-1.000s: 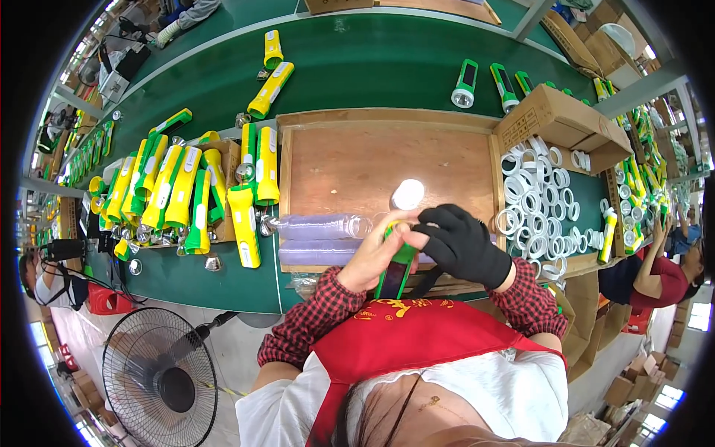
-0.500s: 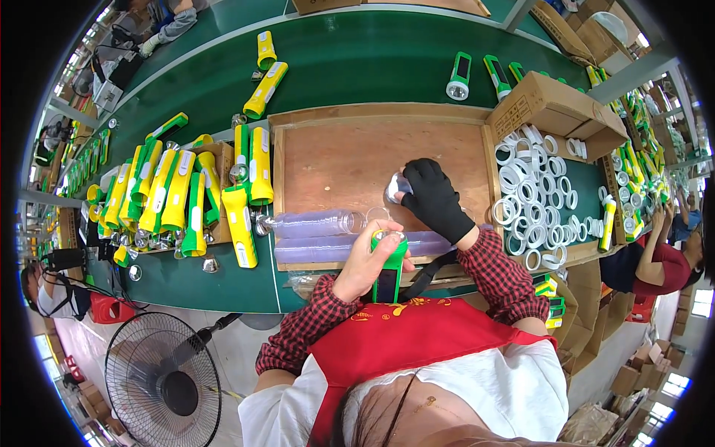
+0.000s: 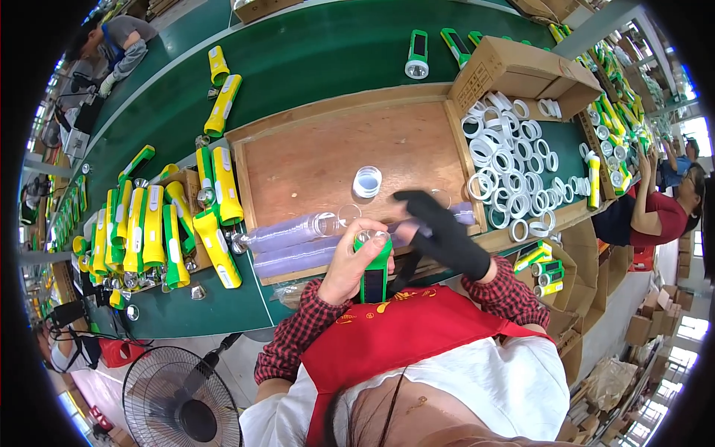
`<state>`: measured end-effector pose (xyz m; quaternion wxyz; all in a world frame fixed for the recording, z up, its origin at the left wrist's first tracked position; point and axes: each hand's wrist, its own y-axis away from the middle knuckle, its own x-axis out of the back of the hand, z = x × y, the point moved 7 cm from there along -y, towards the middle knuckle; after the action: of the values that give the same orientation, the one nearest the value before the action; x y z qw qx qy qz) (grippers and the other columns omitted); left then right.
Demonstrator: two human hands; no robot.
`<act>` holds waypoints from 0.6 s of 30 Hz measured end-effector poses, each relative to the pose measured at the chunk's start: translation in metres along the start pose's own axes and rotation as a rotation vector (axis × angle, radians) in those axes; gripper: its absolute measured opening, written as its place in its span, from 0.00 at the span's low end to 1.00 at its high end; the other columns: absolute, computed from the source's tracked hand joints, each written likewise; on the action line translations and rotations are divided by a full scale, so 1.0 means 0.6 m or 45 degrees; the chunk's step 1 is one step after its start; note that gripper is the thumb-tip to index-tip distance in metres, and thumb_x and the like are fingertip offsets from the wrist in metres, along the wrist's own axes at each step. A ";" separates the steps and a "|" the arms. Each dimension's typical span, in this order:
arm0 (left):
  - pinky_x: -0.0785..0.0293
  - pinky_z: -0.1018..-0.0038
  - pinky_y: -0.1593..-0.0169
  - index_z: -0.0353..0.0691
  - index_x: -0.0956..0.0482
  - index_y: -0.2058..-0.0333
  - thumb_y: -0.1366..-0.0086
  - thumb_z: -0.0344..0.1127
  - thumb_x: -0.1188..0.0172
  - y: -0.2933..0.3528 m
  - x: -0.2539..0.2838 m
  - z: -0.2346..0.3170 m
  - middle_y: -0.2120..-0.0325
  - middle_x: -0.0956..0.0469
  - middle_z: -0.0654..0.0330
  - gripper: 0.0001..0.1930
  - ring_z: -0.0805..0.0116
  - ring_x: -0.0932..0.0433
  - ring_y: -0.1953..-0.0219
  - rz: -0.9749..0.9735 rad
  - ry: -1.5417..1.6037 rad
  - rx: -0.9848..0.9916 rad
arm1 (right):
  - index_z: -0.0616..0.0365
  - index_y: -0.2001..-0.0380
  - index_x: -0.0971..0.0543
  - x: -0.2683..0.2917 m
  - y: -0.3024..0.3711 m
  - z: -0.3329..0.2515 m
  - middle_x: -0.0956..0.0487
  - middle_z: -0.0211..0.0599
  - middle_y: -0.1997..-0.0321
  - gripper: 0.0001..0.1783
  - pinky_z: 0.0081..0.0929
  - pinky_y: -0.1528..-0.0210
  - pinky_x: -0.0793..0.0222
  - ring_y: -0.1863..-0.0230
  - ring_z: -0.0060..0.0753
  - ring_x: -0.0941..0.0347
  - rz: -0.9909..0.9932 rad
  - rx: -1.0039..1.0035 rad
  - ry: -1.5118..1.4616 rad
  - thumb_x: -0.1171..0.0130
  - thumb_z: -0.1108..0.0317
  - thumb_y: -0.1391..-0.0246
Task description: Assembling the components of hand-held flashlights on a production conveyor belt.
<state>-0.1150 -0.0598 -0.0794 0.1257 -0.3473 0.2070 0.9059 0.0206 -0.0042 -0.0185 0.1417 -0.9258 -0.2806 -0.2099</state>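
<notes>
My left hand (image 3: 355,257) is wrapped round a green flashlight (image 3: 374,277) with a dark panel on its side, its clear lamp end pointing up. My right hand (image 3: 450,237), in a black glove with bare fingertips, hovers just right of that lamp end. Its fingers are spread, and nothing shows between them. A small clear round tub (image 3: 367,182) stands on the wooden tray (image 3: 320,153) beyond my hands. Along the tray's near side lie long stacks of clear discs (image 3: 287,235) in a purplish tint, partly hidden by my hands. One loose clear disc (image 3: 349,214) lies near their end.
White rings (image 3: 514,160) are heaped right of the tray, before an open cardboard box (image 3: 521,71). Yellow-and-green flashlights (image 3: 153,231) crowd the left side, and others stand farther back. A fan (image 3: 182,406) is at lower left. Other people are at both sides.
My right hand has let go of the small tub and come back toward the flashlight. The tub stays on the tray. My left hand keeps its hold; the whole view has shifted and turned slightly.
</notes>
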 end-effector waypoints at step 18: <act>0.25 0.75 0.63 0.38 0.34 0.53 0.38 0.41 0.37 0.027 -0.021 0.015 0.68 0.25 0.60 0.20 0.71 0.23 0.70 -0.113 0.059 0.024 | 0.60 0.46 0.29 -0.036 -0.031 -0.036 0.26 0.36 0.60 0.24 0.27 0.53 0.31 0.56 0.26 0.28 -0.055 0.015 -0.233 0.41 0.65 0.45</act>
<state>-0.1168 -0.0709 -0.0602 0.1643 -0.3758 0.2025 0.8893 -0.0127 -0.0073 -0.0071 0.1164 -0.9339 -0.3136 -0.1259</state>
